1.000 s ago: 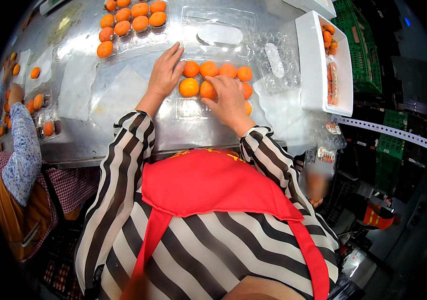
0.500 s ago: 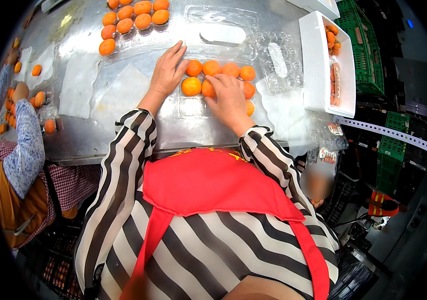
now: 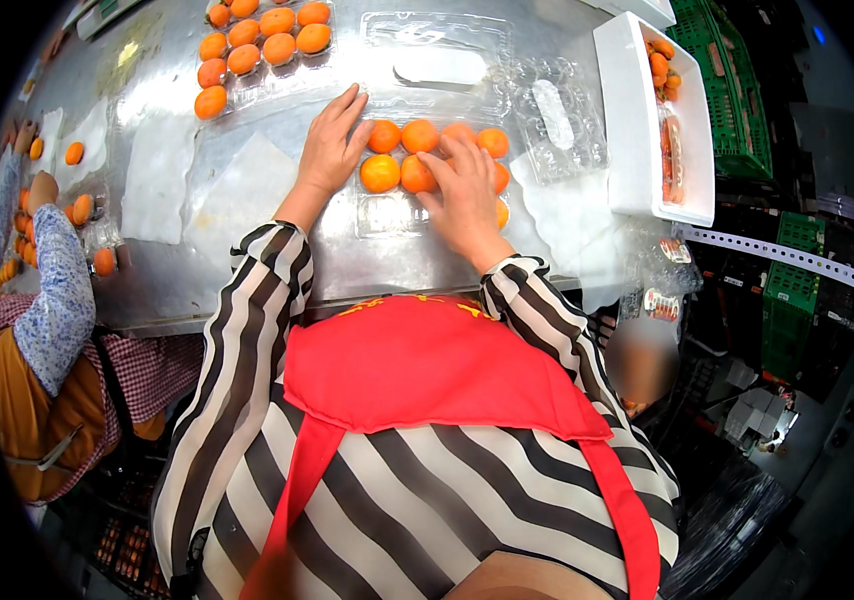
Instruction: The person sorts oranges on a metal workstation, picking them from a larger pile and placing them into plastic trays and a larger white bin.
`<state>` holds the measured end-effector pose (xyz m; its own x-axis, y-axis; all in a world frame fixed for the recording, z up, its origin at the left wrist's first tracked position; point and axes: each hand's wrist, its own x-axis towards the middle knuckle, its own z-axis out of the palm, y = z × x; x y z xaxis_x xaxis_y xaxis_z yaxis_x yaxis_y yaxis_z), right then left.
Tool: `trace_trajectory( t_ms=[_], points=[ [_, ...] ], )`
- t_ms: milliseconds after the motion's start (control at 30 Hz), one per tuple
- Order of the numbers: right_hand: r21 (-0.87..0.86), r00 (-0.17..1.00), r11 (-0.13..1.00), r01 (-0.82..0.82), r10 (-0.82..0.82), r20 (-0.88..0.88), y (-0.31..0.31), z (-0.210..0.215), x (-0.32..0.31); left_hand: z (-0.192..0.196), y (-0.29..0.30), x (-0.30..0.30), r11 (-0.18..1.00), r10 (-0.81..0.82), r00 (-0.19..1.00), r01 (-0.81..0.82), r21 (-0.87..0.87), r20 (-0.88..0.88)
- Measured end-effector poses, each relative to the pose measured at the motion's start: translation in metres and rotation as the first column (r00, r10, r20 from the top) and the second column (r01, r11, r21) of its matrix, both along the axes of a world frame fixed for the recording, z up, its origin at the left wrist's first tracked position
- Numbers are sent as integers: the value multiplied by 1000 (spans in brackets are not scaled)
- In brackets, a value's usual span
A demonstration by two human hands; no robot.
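A clear plastic tray lies on the metal table in front of me, with rows of round orange fruits in its pockets. A near-left pocket shows no fruit. My left hand is open beside the tray's left edge, fingers stretched toward the far side and fingertips near a corner fruit. Over the middle of the tray, my right hand spreads its fingers across the fruits. Its index finger and thumb are beside an orange fruit; whatever lies under the palm is hidden.
A filled fruit tray stands far left. Flat clear trays lie beyond mine. A white foam box holds fruit at right, near green crates. At left, a co-worker's arm reaches toward more fruit.
My right hand has shifted slightly right, uncovering more of the middle fruit. My left hand has stayed beside the tray.
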<state>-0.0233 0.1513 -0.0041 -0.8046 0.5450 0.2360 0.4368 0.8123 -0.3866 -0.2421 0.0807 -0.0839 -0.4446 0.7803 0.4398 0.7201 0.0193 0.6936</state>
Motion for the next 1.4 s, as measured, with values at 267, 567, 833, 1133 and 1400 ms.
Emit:
trace_trajectory(
  t_ms=[267,567,833,1133,1400],
  points=[
    [-4,997,1000,4,-4,-80,-5,-8,2,1,0,0,999,2,1000,-1,51,-1],
    [-123,916,923,365,-379,-131,22,-4,130,3,-6,3,1000,12,999,-12,-12,46],
    [89,886,883,461,-464,17,16,-55,209,0,-1,1,1000,-8,998,7,16,64],
    [83,866,863,498,-499,-3,18,-53,204,-6,3,-4,999,-15,1000,15,30,-14],
    [84,860,860,503,-508,48,18,-53,206,-16,4,-3,1000,-14,1000,14,17,17]
  ],
)
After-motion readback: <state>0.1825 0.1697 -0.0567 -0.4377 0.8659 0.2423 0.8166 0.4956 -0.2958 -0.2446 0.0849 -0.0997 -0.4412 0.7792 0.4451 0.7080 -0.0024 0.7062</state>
